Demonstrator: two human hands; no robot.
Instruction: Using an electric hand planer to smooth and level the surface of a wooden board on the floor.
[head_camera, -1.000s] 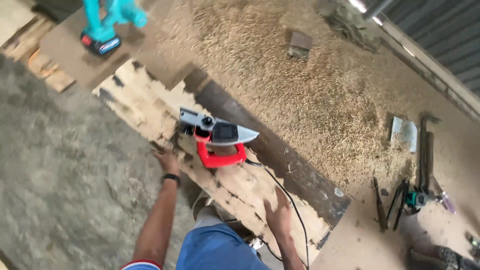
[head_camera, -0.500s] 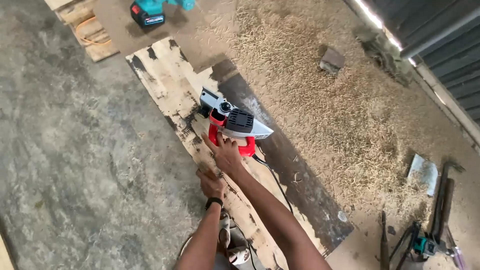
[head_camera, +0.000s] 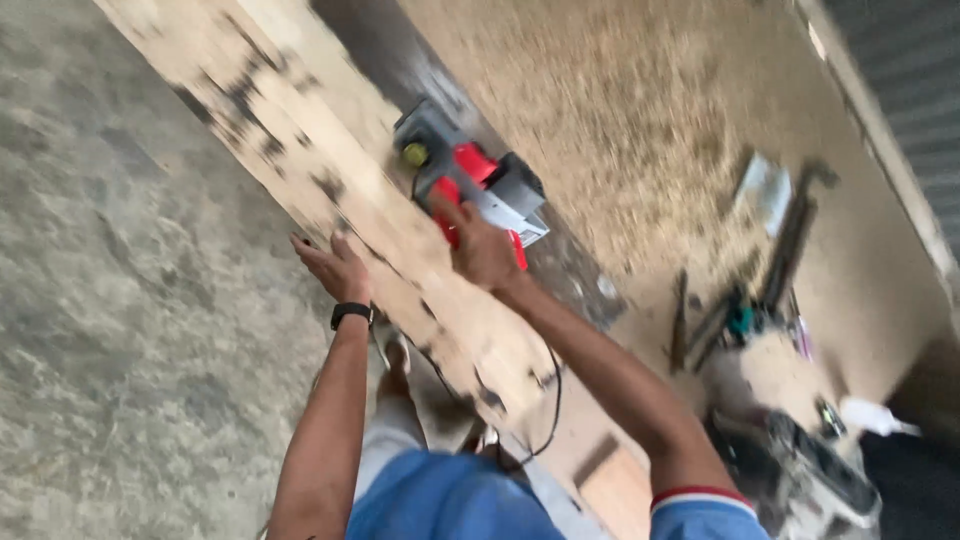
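Red-and-grey electric planer (head_camera: 470, 185) sits on a long pale plank (head_camera: 330, 170), toward the plank's far edge, tilted diagonally with the board's run. Body looks dark grey up front with a small yellow-green knob, red housing and red handle behind, a light grey angled part on the side near the sawdust. Frame is motion-blurred, so finer detail on the tool can't be read. Right hand (head_camera: 482, 250) is closed around the red handle at the back of the planer, fingers wrapped, knuckles up. Left hand (head_camera: 335, 268) rests on the near edge of the plank, fingers spread loosely and open, holding nothing; black wristband just behind it. Plank is raw light wood with dark blotchy patches scattered along its face, running from upper left toward the person's body at bottom centre. Black cord (head_camera: 548, 400) loops under the right forearm, near the plank's close end. Grey concrete floor (head_camera: 110, 300) on the left of the plank; thick layer of sawdust (head_camera: 620, 110) on the right. Well apart to the right, a blurred cluster of tools (head_camera: 760, 320) lies on the ground, one with a teal part. Blue shirt at bottom of view
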